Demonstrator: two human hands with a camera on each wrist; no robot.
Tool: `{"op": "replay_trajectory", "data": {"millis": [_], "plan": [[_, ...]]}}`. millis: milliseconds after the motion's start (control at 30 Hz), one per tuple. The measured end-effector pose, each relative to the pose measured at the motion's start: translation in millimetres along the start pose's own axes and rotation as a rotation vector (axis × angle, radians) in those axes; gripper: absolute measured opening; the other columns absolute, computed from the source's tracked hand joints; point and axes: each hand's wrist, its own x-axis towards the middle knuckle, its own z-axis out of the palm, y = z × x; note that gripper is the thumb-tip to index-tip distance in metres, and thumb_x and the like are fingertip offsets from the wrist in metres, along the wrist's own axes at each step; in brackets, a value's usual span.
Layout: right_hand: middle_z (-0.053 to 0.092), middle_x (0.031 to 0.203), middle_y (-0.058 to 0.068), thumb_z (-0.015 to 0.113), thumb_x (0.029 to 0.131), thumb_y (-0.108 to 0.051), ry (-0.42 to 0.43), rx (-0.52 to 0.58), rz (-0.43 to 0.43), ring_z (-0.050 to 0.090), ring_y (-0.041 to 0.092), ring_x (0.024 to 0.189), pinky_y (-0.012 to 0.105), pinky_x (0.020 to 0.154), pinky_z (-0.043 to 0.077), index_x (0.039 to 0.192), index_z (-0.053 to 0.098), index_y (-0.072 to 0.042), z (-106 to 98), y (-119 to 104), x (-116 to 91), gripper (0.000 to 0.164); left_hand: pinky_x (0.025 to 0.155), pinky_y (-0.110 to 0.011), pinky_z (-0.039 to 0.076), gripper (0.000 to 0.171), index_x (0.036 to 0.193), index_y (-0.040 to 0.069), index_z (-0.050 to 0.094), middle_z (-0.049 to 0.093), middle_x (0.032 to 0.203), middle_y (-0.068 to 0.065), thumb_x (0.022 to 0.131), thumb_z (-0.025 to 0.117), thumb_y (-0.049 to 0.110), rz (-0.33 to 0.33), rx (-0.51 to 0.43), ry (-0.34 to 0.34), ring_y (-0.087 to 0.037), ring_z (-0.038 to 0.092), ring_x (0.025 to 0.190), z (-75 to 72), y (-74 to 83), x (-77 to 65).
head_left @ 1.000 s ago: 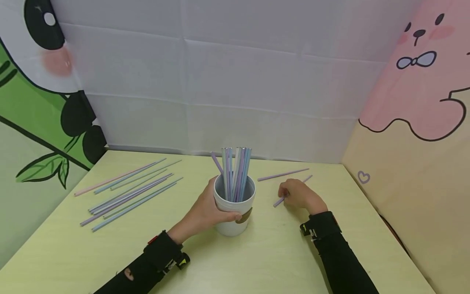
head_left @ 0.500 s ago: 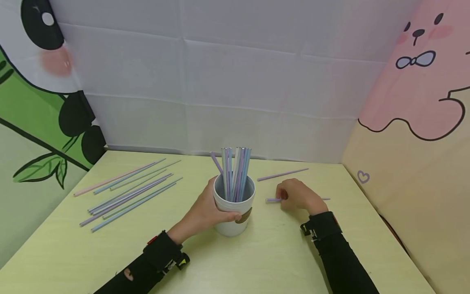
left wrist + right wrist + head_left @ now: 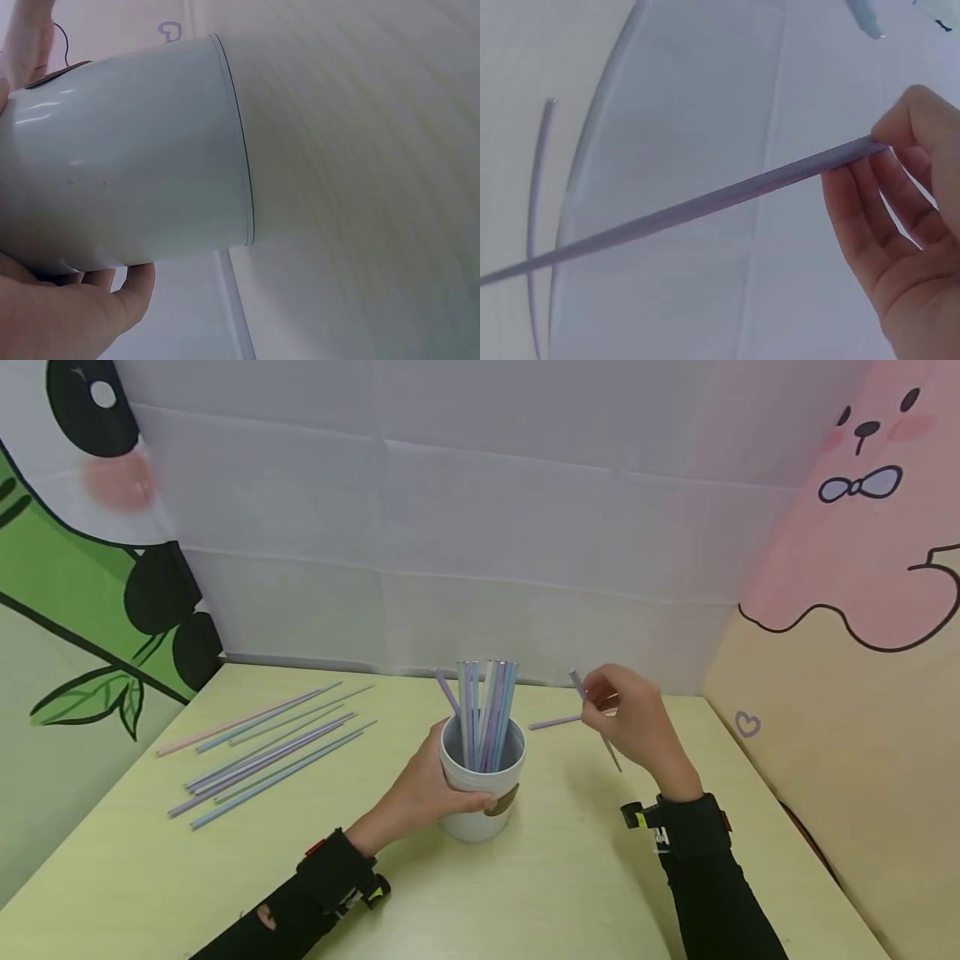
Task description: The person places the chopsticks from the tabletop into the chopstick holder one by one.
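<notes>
My left hand [image 3: 420, 785] grips the white cup [image 3: 470, 828] from its left side, thumb across the front beside a brown patch. A bunch of pastel straws [image 3: 487, 714] stands upright in the cup, with one purple straw leaning left. In the left wrist view, fingertips [image 3: 139, 289] curl round the cup's wall, and its base is at the tabletop. To the cup's right, my right hand [image 3: 637, 722] pinches a purple straw [image 3: 727, 196] near one end, holding it tilted above the table. Another purple straw [image 3: 553, 723] lies behind, partly hidden by that hand.
On the left of the pale yellow table [image 3: 555, 885], several loose straws [image 3: 262, 764] lie slanted in pink, blue, green and purple. A grey-white cloth wall [image 3: 480, 527] closes off the back, and a printed panel [image 3: 832, 718] runs along the right.
My right hand turned the purple straw on the table, then lifted it up and tilted it upward. My left hand kept its grip on the cup, which has stayed in place.
</notes>
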Motion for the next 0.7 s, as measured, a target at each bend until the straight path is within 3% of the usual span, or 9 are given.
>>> {"op": "replay_trajectory", "data": {"millis": [200,367,500,700], "plan": [[0.07,0.094,0.009,0.07,0.088,0.012,0.288,0.154,0.011,0.068,0.005,0.082,0.015,0.078,0.058,0.106,0.067,0.003,-21,-36,15,0.021,0.107,-0.05,0.049,0.12,0.165,0.014,0.024,0.05,0.151,-0.007,0.072,0.1,0.026,0.003,-0.007,-0.003,-0.026,0.057,0.13,0.7,0.0,0.5],[0.067,0.094,0.008,0.067,0.092,0.009,0.423,0.423,0.016,0.072,0.011,0.081,0.021,0.078,0.06,0.111,0.063,0.007,-39,-69,31,0.02,0.106,-0.051,0.05,0.121,0.164,0.013,0.024,0.052,0.15,-0.008,0.072,0.1,0.027,-0.015,0.007,0.007,-0.027,0.058,0.128,1.4,0.6,-0.7],[0.066,0.095,0.012,0.066,0.094,0.009,0.406,0.629,-0.016,0.075,0.02,0.079,0.03,0.077,0.063,0.111,0.063,0.003,-43,-89,44,0.018,0.106,-0.049,0.05,0.121,0.164,0.013,0.024,0.053,0.149,-0.007,0.071,0.1,0.028,-0.034,0.019,0.011,-0.026,0.058,0.128,2.0,-0.9,-2.1],[0.066,0.095,0.014,0.065,0.096,0.006,0.277,0.595,0.02,0.074,0.022,0.081,0.033,0.079,0.064,0.115,0.061,0.002,-29,-106,54,0.019,0.105,-0.05,0.05,0.122,0.165,0.013,0.023,0.052,0.15,-0.007,0.072,0.1,0.03,-0.018,0.02,0.01,-0.027,0.058,0.128,0.6,-0.4,-1.1]]}}
